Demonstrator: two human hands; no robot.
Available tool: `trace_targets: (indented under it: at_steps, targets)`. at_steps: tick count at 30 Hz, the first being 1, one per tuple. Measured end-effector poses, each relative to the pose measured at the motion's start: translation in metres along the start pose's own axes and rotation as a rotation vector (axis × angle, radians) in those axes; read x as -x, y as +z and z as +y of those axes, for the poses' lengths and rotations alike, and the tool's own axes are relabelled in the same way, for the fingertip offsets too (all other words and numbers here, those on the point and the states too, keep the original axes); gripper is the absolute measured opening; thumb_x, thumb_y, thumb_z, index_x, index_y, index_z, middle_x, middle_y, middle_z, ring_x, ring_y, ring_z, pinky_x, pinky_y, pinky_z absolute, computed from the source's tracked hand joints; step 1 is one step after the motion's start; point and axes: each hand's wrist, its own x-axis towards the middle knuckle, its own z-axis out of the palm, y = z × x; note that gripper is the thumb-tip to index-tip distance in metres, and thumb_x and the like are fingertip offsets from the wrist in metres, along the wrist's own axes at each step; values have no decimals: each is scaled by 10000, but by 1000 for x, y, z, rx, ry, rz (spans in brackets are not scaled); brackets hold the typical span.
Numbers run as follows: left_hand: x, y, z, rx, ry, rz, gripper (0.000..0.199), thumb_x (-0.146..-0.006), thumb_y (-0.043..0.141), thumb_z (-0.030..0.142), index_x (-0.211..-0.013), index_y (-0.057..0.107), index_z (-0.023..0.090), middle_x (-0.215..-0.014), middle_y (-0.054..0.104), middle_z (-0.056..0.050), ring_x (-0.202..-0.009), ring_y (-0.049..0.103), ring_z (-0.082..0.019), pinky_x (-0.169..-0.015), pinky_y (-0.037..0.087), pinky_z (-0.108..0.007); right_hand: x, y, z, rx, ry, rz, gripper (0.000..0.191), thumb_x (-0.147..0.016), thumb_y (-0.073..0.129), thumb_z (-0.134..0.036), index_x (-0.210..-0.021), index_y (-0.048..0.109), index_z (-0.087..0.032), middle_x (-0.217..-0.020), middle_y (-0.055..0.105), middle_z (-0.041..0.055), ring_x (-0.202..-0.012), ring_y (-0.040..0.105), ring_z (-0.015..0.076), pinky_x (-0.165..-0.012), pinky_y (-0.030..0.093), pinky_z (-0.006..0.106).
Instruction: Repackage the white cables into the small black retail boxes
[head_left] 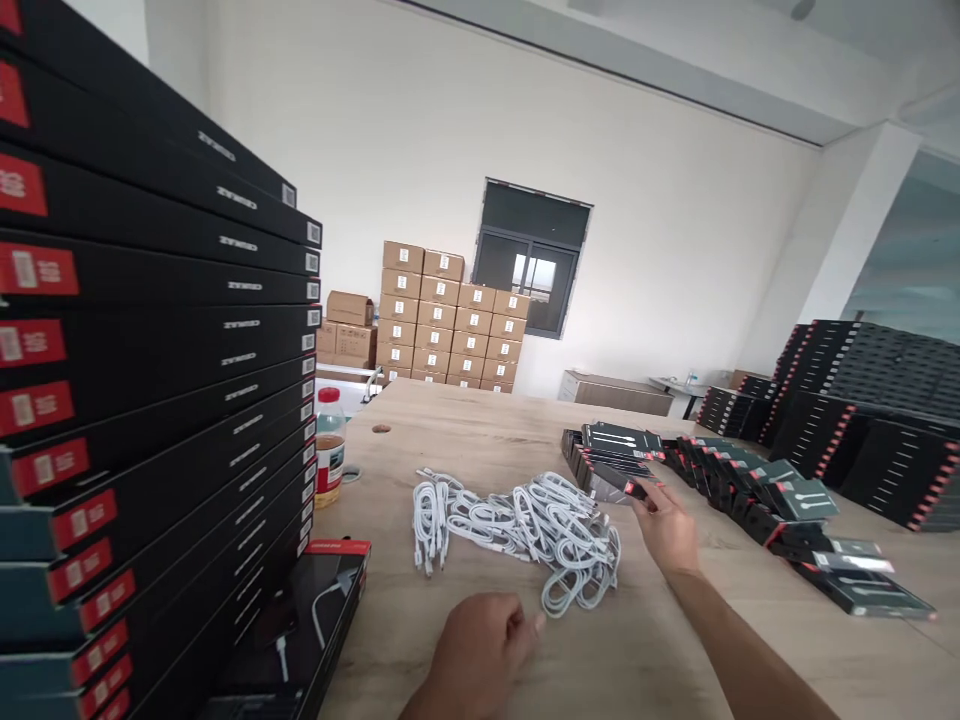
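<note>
My right hand (669,528) reaches to a pile of small black cable boxes (577,455), its thumb and fingers closed on the end of one black box (616,478). Lower in the view, my left hand (484,645) hovers over the near part of the table. Its fingers are curled in, slightly blurred, and no object shows in them. Just beyond it lies a tangled heap of white charging cables (559,530), with a neater coiled bundle (430,520) at its left end.
Tall stacked black boxes (165,330) with red labels rise on the left, beside a flat black box (322,610) and a red-capped bottle (328,450). Rows of small boxes (765,490) lie right on the wooden table (465,410). Brown cartons (439,315) stand by the far wall.
</note>
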Motion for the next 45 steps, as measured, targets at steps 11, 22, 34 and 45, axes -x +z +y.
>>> trace_targets:
  at_steps: [11, 22, 34, 45]
  targets:
    - [5, -33, 20, 1664, -279, -67, 406, -928, 559, 490, -1111, 706, 158, -926, 776, -94, -863, 730, -252, -823, 546, -369, 122, -37, -130, -546, -909, 35, 443, -941, 516, -83, -1338, 602, -259, -991, 711, 64, -943, 678, 202, -808, 574, 333]
    - [3, -48, 15, 1784, -394, 35, 550, -936, 533, 527, -1280, 619, 107, -1114, 756, -176, -1006, 740, -336, -890, 581, -524, 41, -37, 62, 227, 249, -651, 307, -757, 674, -464, -927, 669, -209, -1027, 743, 147, -985, 715, 336, -758, 528, 406]
    - [5, -53, 17, 1798, -430, 29, 566, -936, 501, 541, -1264, 627, 98, -1069, 770, -174, -893, 762, -311, -853, 584, -476, 43, -35, 82, 262, 302, -724, 52, -669, 626, -216, -630, 591, -217, -877, 761, 190, -878, 750, 368, -642, 516, 383]
    - [5, -51, 26, 1801, -390, 60, 514, -941, 464, 524, -1139, 670, 96, -856, 769, -143, -707, 743, -284, -696, 579, -410, 78, -36, -29, -456, -326, -16, 324, -975, 458, -417, -1218, 531, -214, -1141, 660, 138, -1059, 674, 284, -900, 558, 422]
